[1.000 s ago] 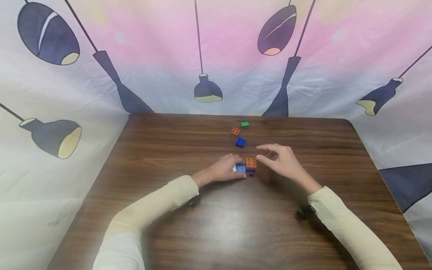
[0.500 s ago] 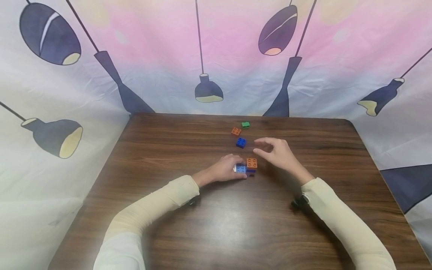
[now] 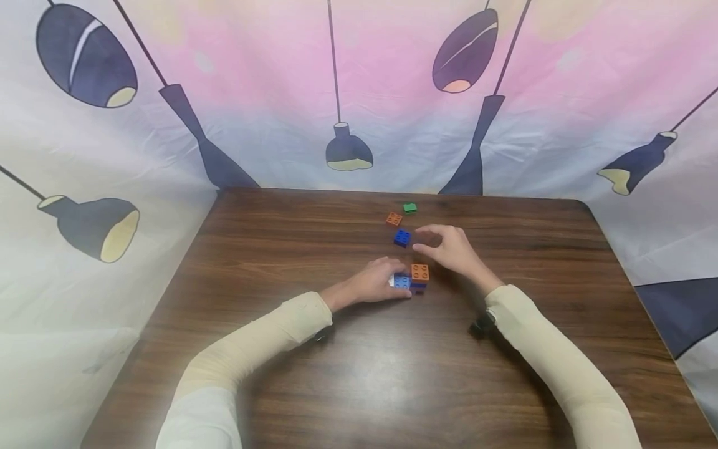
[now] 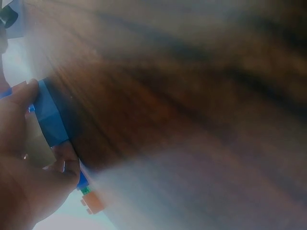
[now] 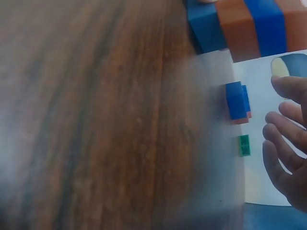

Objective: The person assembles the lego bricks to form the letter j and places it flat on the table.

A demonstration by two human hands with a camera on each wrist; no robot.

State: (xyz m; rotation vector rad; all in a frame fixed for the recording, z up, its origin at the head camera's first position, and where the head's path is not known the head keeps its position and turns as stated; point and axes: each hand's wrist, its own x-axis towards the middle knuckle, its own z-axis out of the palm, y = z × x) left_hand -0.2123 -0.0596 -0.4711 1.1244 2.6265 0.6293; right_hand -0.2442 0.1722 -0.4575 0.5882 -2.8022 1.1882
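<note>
In the head view my left hand (image 3: 378, 280) grips the lower part of a toy brick stack (image 3: 420, 272). A light blue brick (image 3: 401, 282) shows between thumb and fingers, with something white beside it. The stack's top is orange; the right wrist view shows blue and orange bricks (image 5: 237, 31) layered in it. Part of it is hidden by my left hand, whose thumb and finger lie on the blue bottom brick (image 4: 50, 112) in the left wrist view. My right hand (image 3: 451, 249), thumb and fingers spread, hovers just right of a loose blue brick (image 3: 402, 237), apart from it.
Behind the loose blue brick lie an orange brick (image 3: 394, 219) and a green brick (image 3: 410, 208), near the far edge of the brown wooden table (image 3: 359, 362). A cloth backdrop (image 3: 269, 125) printed with lamps hangs around the back and sides.
My right hand has moved left and away from me, from beside the stack to beside the loose blue brick. My left hand and the stack have stayed in place.
</note>
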